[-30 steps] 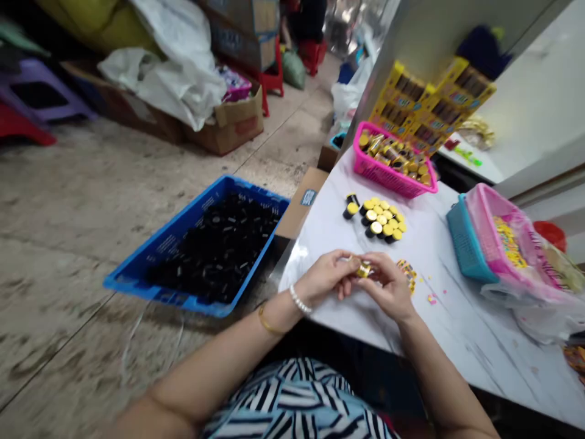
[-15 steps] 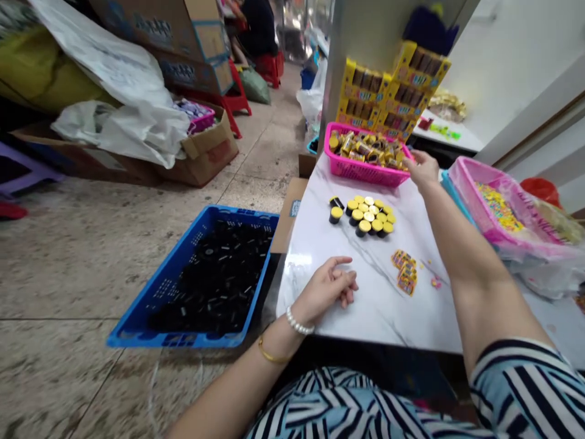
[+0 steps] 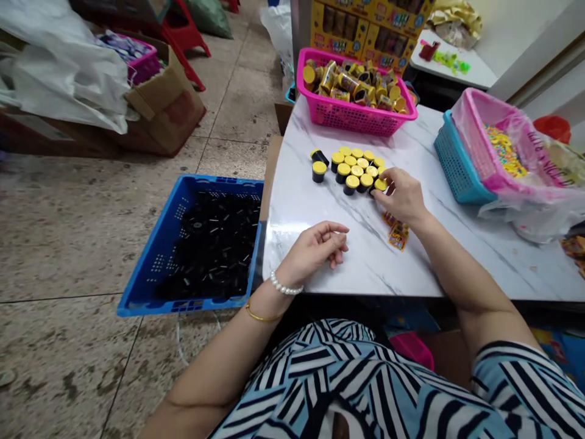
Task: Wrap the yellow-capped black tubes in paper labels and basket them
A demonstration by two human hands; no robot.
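My right hand point(image 3: 402, 194) has its thumb and fingers closed round a small black tub with a yellow lid point(image 3: 380, 184), at the near right corner of a cluster of similar tubs point(image 3: 357, 161). Most of them stand upright; one tub point(image 3: 319, 157) at the left leans on its side. Over the near part of the white marbled table point(image 3: 292, 204), my left hand point(image 3: 320, 245) holds nothing, its fingers loosely curled and apart. Printed stickers point(image 3: 398, 235) lie just below my right hand, partly covered by it.
A pink basket point(image 3: 351, 121) full of labelled tubs stands at the back, before stacked yellow boxes point(image 3: 340, 30). To the right, a pink basket of colourful bits point(image 3: 475, 131) sits on a teal basket point(image 3: 459, 161). A blue crate point(image 3: 150, 244) of black pieces is left of the table.
My right hand has come from the pink basket's right end back to the tubs and grips one. My left hand stays much the same. The view has tilted down.
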